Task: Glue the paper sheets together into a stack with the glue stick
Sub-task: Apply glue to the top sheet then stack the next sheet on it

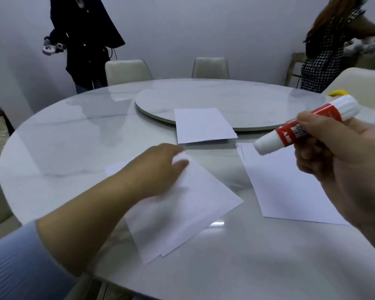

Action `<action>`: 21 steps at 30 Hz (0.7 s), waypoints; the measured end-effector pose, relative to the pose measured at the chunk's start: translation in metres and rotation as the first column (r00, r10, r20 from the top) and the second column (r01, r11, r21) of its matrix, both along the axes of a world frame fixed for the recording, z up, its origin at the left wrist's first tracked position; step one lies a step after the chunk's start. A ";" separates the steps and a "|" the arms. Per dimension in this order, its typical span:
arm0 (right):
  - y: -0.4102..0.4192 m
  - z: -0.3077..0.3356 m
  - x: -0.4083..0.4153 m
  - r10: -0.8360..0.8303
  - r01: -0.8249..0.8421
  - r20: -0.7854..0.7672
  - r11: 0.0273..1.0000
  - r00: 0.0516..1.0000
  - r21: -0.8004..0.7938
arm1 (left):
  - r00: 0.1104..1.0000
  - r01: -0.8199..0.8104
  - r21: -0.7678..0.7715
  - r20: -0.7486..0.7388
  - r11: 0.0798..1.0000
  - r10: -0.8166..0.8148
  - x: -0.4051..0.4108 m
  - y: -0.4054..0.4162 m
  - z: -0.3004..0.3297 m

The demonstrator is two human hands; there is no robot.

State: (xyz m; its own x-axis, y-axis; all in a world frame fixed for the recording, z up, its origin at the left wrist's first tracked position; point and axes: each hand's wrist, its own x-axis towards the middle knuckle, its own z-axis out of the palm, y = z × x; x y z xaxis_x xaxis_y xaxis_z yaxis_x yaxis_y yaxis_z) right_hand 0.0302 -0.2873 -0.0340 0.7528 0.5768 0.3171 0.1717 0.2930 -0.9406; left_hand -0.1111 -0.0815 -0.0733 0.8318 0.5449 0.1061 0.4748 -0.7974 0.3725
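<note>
1. The left hand (158, 169), at frame centre, pinches the far corner of a sheet (182, 204) lying tilted on the table (74, 137).
2. The right hand (342, 161), at the right edge, grips a red and white glue stick (299, 128), its capped end pointing lower left, above another sheet (290, 191).
3. A third paper pile (201, 125) lies above centre, overlapping the turntable (247, 100).
4. Two people stand in the upper corners, behind chairs (128, 71).

The only lettering stands on the red label of the glue stick (305, 126) at the right of the frame: white characters, partly hidden by fingers and too blurred to read.
</note>
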 end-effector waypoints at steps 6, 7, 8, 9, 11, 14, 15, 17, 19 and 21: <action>0.036 0.001 -0.005 -0.004 0.052 0.260 0.983 0.965 -0.178 | 0.955 0.180 -0.012 -0.238 0.984 -0.177 0.001 0.001 -0.018; 0.046 0.000 -0.004 -0.015 0.084 0.299 0.972 0.954 -0.220 | 0.965 0.190 -0.022 -0.181 0.982 -0.190 0.000 0.001 -0.016; 0.056 -0.001 -0.002 -0.017 0.110 0.330 0.958 0.944 -0.265 | 0.977 0.181 -0.019 -0.110 0.983 -0.182 0.000 0.000 -0.016; 0.067 -0.003 -0.002 -0.015 0.135 0.360 0.941 0.933 -0.310 | 0.986 0.159 -0.008 -0.059 0.987 -0.159 0.001 -0.002 -0.017; 0.086 -0.007 -0.002 -0.010 0.192 0.423 0.901 0.906 -0.388 | 0.988 0.124 0.031 -0.094 0.992 -0.121 0.003 -0.007 -0.022; 0.105 -0.016 0.002 0.026 0.202 0.446 0.868 0.895 -0.454 | 0.970 0.137 0.047 -0.209 0.989 -0.124 0.007 -0.007 -0.029; 0.109 -0.019 0.004 0.046 0.195 0.445 0.855 0.894 -0.480 | 0.967 0.137 0.039 -0.221 0.990 -0.125 0.007 -0.006 -0.028; 0.113 -0.026 0.007 0.080 0.189 0.450 0.833 0.890 -0.521 | 0.966 0.143 0.047 -0.224 0.989 -0.129 0.008 -0.005 -0.029; 0.114 -0.031 0.009 0.109 0.168 0.447 0.827 0.888 -0.536 | 0.963 0.147 0.044 -0.236 0.988 -0.133 0.008 -0.006 -0.029; 0.112 -0.032 0.010 0.148 0.132 0.442 0.830 0.885 -0.542 | 0.960 0.149 0.037 -0.246 0.988 -0.136 0.008 -0.006 -0.029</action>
